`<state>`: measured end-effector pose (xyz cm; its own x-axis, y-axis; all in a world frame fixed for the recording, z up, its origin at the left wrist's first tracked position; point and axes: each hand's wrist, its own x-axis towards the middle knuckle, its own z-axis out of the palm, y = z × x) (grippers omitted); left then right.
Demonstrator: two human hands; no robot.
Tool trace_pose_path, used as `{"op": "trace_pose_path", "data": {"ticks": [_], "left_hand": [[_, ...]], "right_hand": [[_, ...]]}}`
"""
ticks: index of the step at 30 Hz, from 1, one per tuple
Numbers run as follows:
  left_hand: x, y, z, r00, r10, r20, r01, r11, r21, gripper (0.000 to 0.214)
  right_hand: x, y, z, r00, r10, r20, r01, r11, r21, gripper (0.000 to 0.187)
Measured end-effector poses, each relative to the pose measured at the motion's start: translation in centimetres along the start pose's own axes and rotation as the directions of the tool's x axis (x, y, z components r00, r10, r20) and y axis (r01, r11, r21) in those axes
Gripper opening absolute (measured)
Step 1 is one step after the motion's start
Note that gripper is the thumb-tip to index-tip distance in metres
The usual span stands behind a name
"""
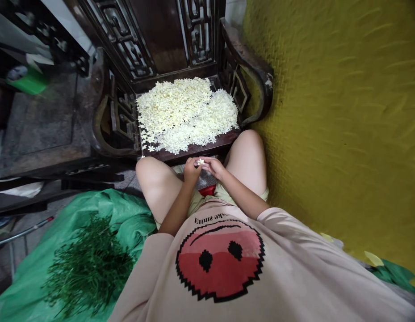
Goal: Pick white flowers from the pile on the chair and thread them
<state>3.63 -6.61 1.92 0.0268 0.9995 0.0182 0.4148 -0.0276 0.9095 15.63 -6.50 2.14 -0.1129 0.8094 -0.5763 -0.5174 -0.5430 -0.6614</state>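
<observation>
The lower part of the view is filled by the person's pale pink shirt [247, 268], whose printed red face hides the lap and the upper arms. Past the shirt, both forearms run forward between the bare knees and meet just short of the wooden chair [194, 62]. The left hand [191, 170] and the right hand [214, 166] are curled toward each other, fingertips pinched together on a single small white flower [201, 161]; how each finger sits on it is too small to make out. A red object [207, 191] shows under the wrists, mostly covered.

Just beyond the hands, the chair seat carries a wide heap of white flowers [187, 114], spread nearly edge to edge, with a few loose ones at the front rim. The chair's carved dark back rises behind the heap and is cut off at the top.

To the chair's left and nearer the person, a green sheet [103, 210] lies on the floor with a pile of thin green stems [88, 268] on it. To the chair's right stands a textured yellow wall [341, 125].
</observation>
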Motion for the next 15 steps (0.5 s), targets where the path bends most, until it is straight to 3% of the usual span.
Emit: {"op": "trace_pose_path", "data": {"ticks": [3, 8, 15], "left_hand": [[0.0, 0.0, -0.1, 0.994, -0.106, -0.021, 0.102, 0.987, -0.123, 0.020], [0.2, -0.8, -0.2, 0.967, -0.250, 0.047, 0.251, 0.901, -0.354, 0.029], [-0.2, -0.7, -0.4, 0.977, -0.204, 0.054, 0.211, 0.919, -0.334, 0.021]], "right_hand": [[-0.1, -0.1, -0.1, 1.000, -0.006, 0.012, 0.006, 1.000, -0.015, 0.012], [0.1, 0.1, -0.7, 0.998, 0.038, -0.051, -0.045, 0.987, -0.153, 0.009], [0.3, 0.5, -0.8, 0.999, -0.036, 0.017, 0.038, 0.980, -0.194, 0.014]]}}
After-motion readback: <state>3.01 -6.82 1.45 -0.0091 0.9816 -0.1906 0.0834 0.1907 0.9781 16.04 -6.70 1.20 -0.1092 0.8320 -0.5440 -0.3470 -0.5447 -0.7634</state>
